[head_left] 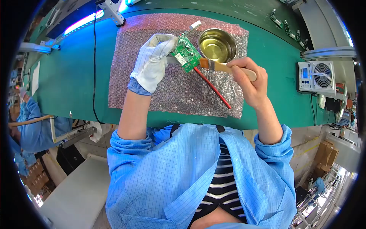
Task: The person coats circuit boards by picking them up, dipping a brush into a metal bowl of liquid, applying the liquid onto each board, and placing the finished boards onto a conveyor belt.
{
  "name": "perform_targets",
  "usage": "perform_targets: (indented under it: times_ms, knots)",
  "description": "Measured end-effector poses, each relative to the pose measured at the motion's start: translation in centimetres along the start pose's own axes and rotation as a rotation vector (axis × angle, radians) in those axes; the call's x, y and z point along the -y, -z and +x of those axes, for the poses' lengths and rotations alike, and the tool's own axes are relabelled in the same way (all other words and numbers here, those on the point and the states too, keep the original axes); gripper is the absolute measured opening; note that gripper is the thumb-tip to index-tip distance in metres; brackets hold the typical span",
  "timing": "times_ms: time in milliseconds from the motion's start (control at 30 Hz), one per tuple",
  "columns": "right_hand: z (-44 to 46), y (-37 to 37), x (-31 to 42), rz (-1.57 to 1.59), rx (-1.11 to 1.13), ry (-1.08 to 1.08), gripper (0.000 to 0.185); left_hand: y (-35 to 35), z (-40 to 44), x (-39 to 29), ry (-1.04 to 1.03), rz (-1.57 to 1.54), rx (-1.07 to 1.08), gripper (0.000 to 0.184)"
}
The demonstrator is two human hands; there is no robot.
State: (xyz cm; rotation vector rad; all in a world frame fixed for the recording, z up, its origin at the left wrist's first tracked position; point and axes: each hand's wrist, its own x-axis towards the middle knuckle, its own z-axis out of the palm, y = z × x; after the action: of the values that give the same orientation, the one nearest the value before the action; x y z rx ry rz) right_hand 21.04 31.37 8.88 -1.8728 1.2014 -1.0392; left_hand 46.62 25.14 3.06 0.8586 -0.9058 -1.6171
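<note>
My left hand [152,63], in a white glove, is closed on the left edge of a green circuit board [187,52]. From the board a red cable [213,88] runs down to the right, and a white connector [195,25] sticks out at its top. Bare fingers of my right hand [249,78] grip the wooden handle of a brush [219,66]. The bristles are at the board's right edge and seem to touch it. Just behind the brush stands a round metal bowl [217,45] with clear yellowish liquid.
Bubble wrap [152,103] lies under both hands on the green table [76,87]. A white fan unit [316,77] stands at the right, more boards [291,32] at the back right. A black cable [94,68] hangs at left; a co-worker's blue sleeve [32,114] shows far left.
</note>
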Motion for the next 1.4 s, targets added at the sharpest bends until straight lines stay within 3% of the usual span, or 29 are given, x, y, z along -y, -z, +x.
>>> perform_targets:
  times_ms: [133, 233, 367, 533, 700, 933, 1100, 1400]
  knots:
    - [1.1, -1.4, 1.4, 0.042, -0.076, 0.033, 0.015, -0.9, 0.1, -0.2, 0.008, -0.008, 0.025, 0.032]
    - [2.0, -2.8, 1.1, 0.005, -0.093, 0.177, 0.014, -2.0, -0.3, -1.1, 0.022, 0.069, 0.018, 0.031]
    - [1.6, -3.4, 0.6, -0.130, 0.004, 0.289, 0.012, -2.0, -0.7, -1.3, 0.008, 0.035, 0.006, 0.030]
    - [0.7, -1.1, 1.9, -0.103, 0.102, 0.075, 0.010, -1.7, -0.6, -1.0, 0.021, 0.022, 0.020, 0.030]
    - [2.1, -2.1, 1.9, -0.037, -0.062, 0.166, 0.011, -2.9, -0.6, -1.3, 0.007, 0.077, 0.036, 0.029]
    - [0.6, 0.0, 1.0, -0.156, 0.185, 0.054, 0.014, -1.0, -0.6, -1.1, 0.003, 0.136, 0.039, 0.031]
    - [1.5, 0.2, 0.3, 0.185, -0.097, -0.036, 0.020, -1.8, -0.4, -0.9, 0.051, 0.002, 0.087, 0.033]
    - [-0.1, 0.3, -1.4, 0.096, 0.079, -0.067, 0.020, -0.7, -0.5, -0.7, 0.013, 0.002, 0.055, 0.033]
